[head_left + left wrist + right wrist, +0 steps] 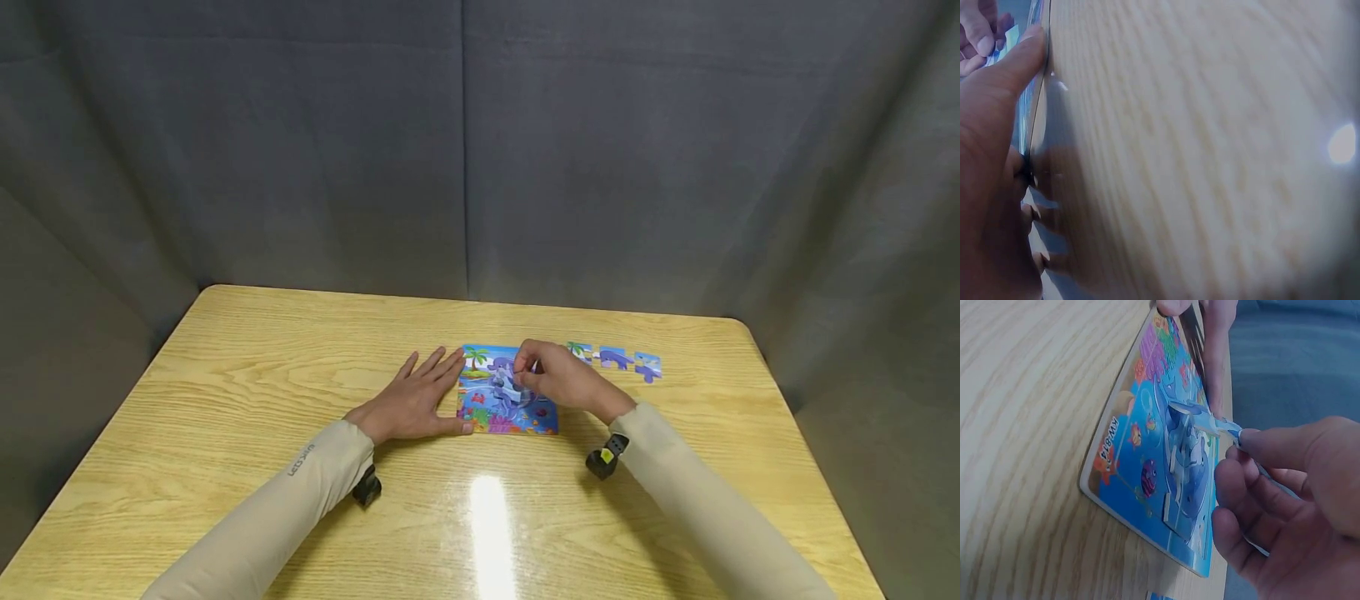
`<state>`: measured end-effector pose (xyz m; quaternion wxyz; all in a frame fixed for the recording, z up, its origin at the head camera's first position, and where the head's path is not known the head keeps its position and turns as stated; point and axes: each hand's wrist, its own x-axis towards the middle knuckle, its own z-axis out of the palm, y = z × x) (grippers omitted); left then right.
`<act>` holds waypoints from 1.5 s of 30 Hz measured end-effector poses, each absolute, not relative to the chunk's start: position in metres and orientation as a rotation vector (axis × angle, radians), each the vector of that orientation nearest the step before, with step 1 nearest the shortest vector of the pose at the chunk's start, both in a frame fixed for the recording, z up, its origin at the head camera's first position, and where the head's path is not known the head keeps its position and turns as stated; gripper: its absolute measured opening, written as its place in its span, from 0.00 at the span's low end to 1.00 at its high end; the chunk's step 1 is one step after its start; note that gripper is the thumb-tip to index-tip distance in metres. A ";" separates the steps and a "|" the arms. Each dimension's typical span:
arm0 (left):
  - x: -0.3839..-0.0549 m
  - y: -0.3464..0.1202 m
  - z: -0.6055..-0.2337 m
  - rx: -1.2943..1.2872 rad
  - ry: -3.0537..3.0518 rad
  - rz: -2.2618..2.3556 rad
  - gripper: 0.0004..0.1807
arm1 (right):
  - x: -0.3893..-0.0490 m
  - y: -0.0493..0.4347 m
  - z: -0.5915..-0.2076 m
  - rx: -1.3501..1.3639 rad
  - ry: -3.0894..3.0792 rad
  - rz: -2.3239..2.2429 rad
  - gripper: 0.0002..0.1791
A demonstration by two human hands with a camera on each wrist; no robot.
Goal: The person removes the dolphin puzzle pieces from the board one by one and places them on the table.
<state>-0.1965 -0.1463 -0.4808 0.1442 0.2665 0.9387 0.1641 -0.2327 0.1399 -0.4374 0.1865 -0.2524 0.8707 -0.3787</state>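
Observation:
A colourful sea-scene puzzle board (480, 417) with dolphins, a palm tree and corals lies on the wooden table. My right hand (562, 377) is over its right half, pinching a blue-and-white puzzle piece (1207, 420) between thumb and fingers. The piece is tilted above the dolphin picture; whether it touches the board is unclear. Some pieces sit in the board's recess. My left hand (411, 402) lies with fingers spread at the board's left side, its thumb (1025, 53) on the near left corner.
Three loose puzzle pieces lie right of the board: a palm-tree piece (578, 351), a purple dolphin piece (613, 358) and a blue piece (648, 366). Grey curtains (337, 167) stand around the table (300, 333).

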 end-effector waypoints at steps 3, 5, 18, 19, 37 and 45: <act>-0.197 -0.147 -0.481 0.766 2.707 0.474 0.60 | -0.231 0.141 -0.437 -0.705 2.448 -1.075 0.03; -0.196 -0.146 -0.481 0.767 2.708 0.473 0.60 | -0.230 0.143 -0.437 -0.698 2.457 -1.079 0.03; -0.195 -0.148 -0.478 0.778 2.710 0.479 0.59 | -0.231 0.170 -0.437 -0.630 2.536 -1.108 0.03; -0.194 -0.148 -0.478 0.777 2.711 0.482 0.59 | -0.231 0.173 -0.437 -0.622 2.535 -1.108 0.02; -0.196 -0.146 -0.481 0.779 2.720 0.465 0.60 | -0.234 0.225 -0.433 -0.518 2.628 -1.084 0.04; -0.196 -0.147 -0.482 0.782 2.722 0.466 0.60 | -0.231 0.246 -0.437 -0.492 2.663 -1.090 0.03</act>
